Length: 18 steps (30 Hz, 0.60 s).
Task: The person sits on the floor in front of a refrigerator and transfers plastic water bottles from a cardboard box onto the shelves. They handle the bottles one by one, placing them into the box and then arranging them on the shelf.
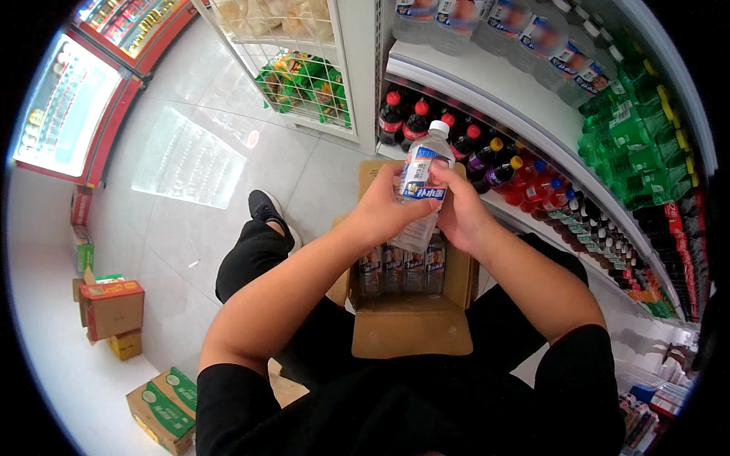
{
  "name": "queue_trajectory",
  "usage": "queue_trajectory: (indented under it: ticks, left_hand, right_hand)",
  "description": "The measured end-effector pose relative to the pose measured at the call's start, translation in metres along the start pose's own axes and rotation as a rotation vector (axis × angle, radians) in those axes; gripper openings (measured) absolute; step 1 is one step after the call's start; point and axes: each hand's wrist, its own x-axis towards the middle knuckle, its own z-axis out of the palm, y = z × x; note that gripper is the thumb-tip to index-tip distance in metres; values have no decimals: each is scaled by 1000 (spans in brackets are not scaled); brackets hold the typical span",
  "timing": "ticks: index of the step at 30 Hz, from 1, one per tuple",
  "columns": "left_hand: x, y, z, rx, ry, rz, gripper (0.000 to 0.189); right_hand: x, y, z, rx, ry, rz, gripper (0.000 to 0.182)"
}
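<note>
Both hands grip one clear plastic bottle [423, 165] with a white cap and a blue-and-white label that bears writing. My left hand [383, 208] wraps its near left side, thumb across the label. On the other side, my right hand [463, 211] holds it with the thumb on the label's upper part. The bottle leans, cap end away from me, above an open cardboard box [413, 333] between my legs. Inside the box, similar labelled bottles [393, 271] stand in a row; the hands and the held bottle hide the rest of the inside.
Shelves to the right carry cola bottles [392, 117], clear labelled bottles [507, 23] and green bottles [633, 142]. A wire-fronted rack [308, 68] of snack bags stands ahead. Glass-fronted coolers [65, 108] and cardboard cartons [114, 310] are at the left. My shoe [265, 206] rests on the tiled floor.
</note>
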Motion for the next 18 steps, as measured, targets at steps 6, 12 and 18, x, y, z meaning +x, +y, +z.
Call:
queue_trajectory:
  ticks: [6, 12, 18]
  left_hand:
    - [-11, 8, 5, 523, 66, 198, 78]
    - [-1, -29, -4, 546, 1, 186, 67]
    - [9, -37, -24, 714, -150, 21, 64]
  right_hand:
    - [3, -1, 3, -229, 119, -252, 51]
    - [7, 4, -3, -395, 105, -213, 58]
    - [31, 44, -32, -1011, 198, -213, 79]
